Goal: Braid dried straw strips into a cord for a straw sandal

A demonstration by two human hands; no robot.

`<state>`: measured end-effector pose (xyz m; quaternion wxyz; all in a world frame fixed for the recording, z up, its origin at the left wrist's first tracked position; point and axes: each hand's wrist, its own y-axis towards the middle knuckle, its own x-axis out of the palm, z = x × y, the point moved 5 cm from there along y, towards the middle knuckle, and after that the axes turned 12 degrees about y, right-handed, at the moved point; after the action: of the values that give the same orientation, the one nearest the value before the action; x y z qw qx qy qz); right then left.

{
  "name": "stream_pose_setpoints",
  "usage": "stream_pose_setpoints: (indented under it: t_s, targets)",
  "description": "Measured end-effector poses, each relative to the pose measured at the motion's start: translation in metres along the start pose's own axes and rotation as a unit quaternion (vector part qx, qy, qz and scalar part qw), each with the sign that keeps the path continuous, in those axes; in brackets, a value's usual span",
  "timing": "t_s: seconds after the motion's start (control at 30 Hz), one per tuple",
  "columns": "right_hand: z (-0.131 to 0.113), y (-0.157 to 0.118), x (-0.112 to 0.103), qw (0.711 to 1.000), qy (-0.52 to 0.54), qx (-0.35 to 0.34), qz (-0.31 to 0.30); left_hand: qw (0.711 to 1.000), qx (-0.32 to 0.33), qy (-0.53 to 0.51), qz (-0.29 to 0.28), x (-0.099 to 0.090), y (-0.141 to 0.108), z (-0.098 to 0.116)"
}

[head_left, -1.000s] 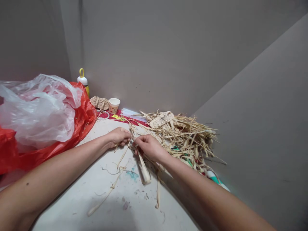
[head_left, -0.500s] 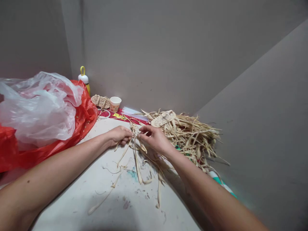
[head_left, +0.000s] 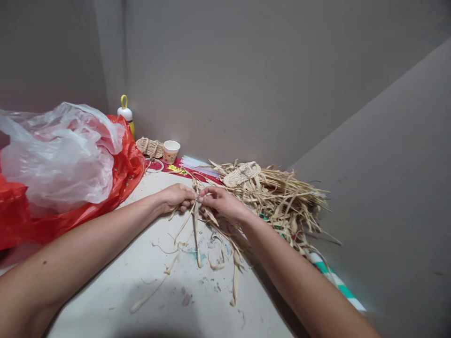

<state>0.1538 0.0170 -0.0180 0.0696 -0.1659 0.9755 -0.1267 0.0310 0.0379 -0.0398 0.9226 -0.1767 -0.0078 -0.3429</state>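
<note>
Over the middle of the white table, my left hand [head_left: 179, 197] is closed, its thumb and fingers pinching pale dry straw strips [head_left: 196, 230]. My right hand [head_left: 219, 202] meets it from the other side, thumb and forefinger pressed together on the same strips. The fingertips of both hands nearly touch and hide the exact spot they grip. Several strip ends hang down below the hands onto the table. Just beyond my right hand, a woven straw sole-shaped piece [head_left: 242, 174] lies on a big heap of dry straw [head_left: 282, 197].
On the left bulges a red plastic bag [head_left: 132, 159] with a clear bag [head_left: 70, 159] over it. A yellow and white bottle [head_left: 125, 112], another woven piece [head_left: 150, 147], a paper cup [head_left: 171, 151] and a white ring [head_left: 155, 165] stand or lie along the back. Grey walls enclose the table.
My right hand has moved left, and its parted thumb and forefinger have closed on the strips beside my left hand. A hanging strip has shifted. The whole view has moved slightly.
</note>
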Motion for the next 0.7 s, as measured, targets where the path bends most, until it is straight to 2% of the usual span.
stream_pose_setpoints:
  t_s: [0.23, 0.37, 0.53, 0.7]
  targets:
    - [-0.004, 0.004, -0.004, 0.996, -0.084, -0.034, 0.016, 1.0, -0.006, 0.022, -0.01, -0.001, 0.0, -0.001]
    - [-0.003, 0.006, -0.007, 0.994, -0.106, -0.031, 0.015, 0.999, 0.007, 0.039, -0.016, -0.003, 0.001, -0.001]
    - [0.001, 0.004, 0.0, 0.999, 0.024, 0.021, -0.022, 0.999, 0.018, 0.033, -0.01, -0.004, 0.001, 0.002]
    - [0.003, 0.003, 0.005, 0.984, 0.159, 0.051, -0.059, 0.999, 0.023, 0.044, 0.009, -0.006, 0.0, 0.006]
